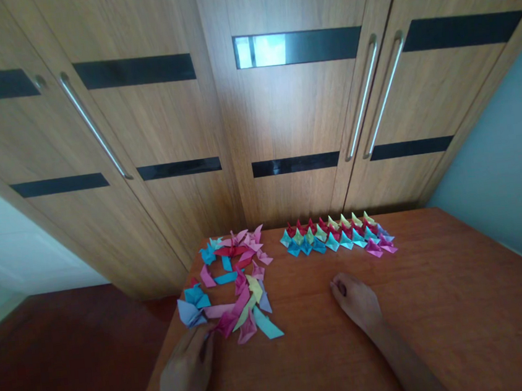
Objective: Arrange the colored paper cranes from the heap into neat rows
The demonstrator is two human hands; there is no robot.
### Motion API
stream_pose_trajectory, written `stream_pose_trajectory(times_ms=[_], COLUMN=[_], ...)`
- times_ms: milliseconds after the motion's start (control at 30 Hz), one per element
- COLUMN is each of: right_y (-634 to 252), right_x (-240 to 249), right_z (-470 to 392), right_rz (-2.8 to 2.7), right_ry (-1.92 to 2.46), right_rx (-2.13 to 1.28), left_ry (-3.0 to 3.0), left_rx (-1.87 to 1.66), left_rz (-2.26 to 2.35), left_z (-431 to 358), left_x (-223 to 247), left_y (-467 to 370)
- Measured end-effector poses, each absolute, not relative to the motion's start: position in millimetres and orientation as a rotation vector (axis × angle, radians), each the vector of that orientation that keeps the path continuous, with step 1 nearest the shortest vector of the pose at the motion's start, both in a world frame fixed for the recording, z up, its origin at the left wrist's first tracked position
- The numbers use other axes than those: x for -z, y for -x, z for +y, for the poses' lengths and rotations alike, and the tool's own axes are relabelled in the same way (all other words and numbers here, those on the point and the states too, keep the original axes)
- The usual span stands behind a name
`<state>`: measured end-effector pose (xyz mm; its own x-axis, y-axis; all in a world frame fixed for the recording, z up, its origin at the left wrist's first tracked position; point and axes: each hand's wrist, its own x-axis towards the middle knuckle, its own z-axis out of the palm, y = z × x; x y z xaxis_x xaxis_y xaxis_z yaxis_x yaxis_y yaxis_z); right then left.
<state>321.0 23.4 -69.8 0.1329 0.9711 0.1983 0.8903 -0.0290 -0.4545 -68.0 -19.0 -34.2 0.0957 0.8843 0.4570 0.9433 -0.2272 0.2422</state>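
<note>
While left hand (186, 368) touches papers (228, 323), near table edge (173, 334), grip unclear, curled right hand (356, 300) has room.

My right grip (358, 300) had lots of bare counter (450, 306) to its right, and some in front, up to the rows of folded paper (332, 243). Those rows blocked the way to the back, and the tall cupboard (289, 111) stood behind them. The blue wall (499, 152) shut off the right side. My left grip (186, 368) was right by the messy paper heap (241, 297), which stood in its way ahead and to the right. A gap ran between heap and rows, thin at the back and wide near me.
</note>
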Motion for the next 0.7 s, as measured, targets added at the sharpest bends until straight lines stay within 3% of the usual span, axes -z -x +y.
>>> stream_pose_trajectory(times_ms=[167, 333, 500, 700], right_y=[-323, -318, -303, -298], right_x=[70, 64, 47, 42], right_z=[23, 20, 7, -3], right_rz=[-1.692, -1.509, -1.398, -1.438], right_ry=[1.880, 1.520, 1.243, 1.212], right_rx=[-0.364, -0.727, -1.022, -0.994], left_ry=[2.207, 2.410, 2.751, 2.922], left_rx=[1.239, 1.541, 1.551, 1.577], left_rz=[-1.957, -2.063, -1.875, -1.767], left_z=[-10, 4, 14, 25], left_x=[17, -2, -10, 4], left_y=[45, -13, -73, -102])
